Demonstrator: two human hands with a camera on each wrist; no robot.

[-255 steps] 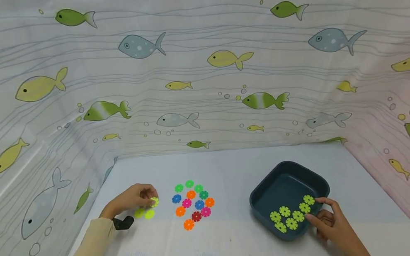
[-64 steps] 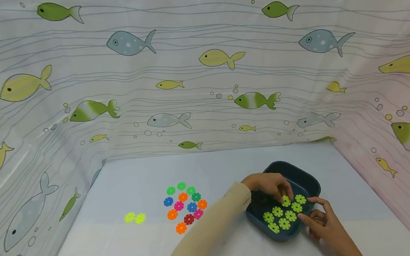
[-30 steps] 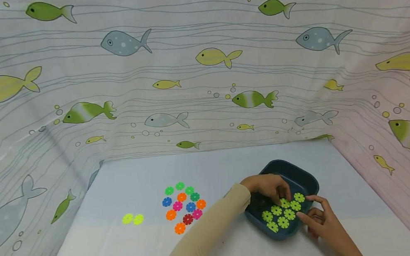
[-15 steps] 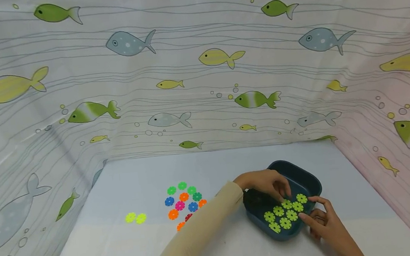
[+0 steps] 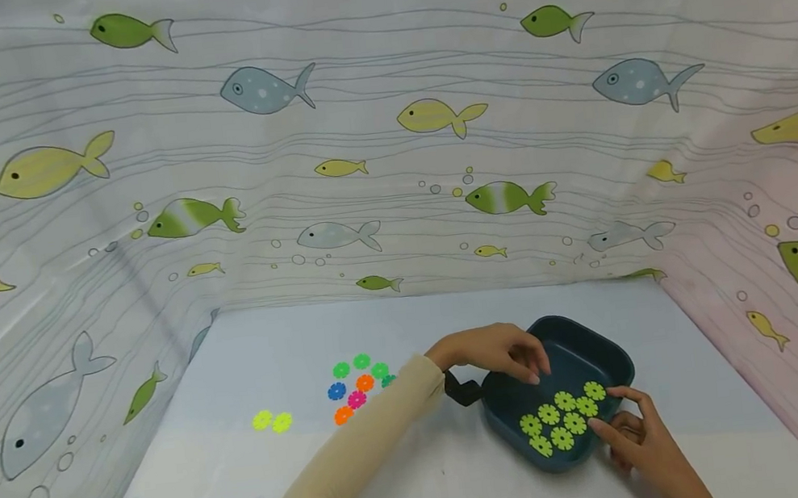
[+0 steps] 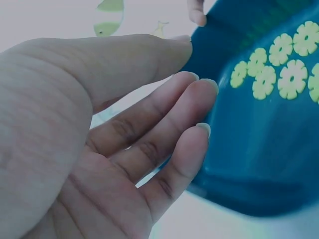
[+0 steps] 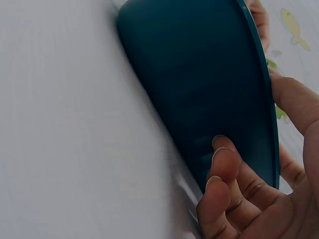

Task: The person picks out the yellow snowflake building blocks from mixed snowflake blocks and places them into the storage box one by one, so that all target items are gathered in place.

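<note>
A deep dark teal dish [image 5: 574, 352] sits on the right of the table. Inside, several yellow-green flower-shaped notched discs [image 5: 562, 438] lie flat in rows, towards the near right side. My left hand [image 5: 493, 350] hovers over the dish's far left rim, fingers loosely bent and holding nothing. In the left wrist view the fingers of that hand [image 6: 149, 149] are apart from the discs [image 6: 292, 79]. My right hand [image 5: 641, 438] grips the dish's right rim. The right wrist view shows its bent fingers [image 7: 227, 167] against the outer wall, thumb at the rim.
Two yellow discs [image 5: 273, 420] lie at the table's left. A cluster of green, blue, orange and pink discs [image 5: 357, 399] lies mid-table, partly hidden by my left sleeve [image 5: 361, 440]. Fish-printed sheeting [image 5: 419, 166] encloses the back and sides.
One yellow disc has gone from the left group into the dish, carried by my left hand. That hand has since let go, lifted and drawn back leftward. My right hand keeps its grip.
</note>
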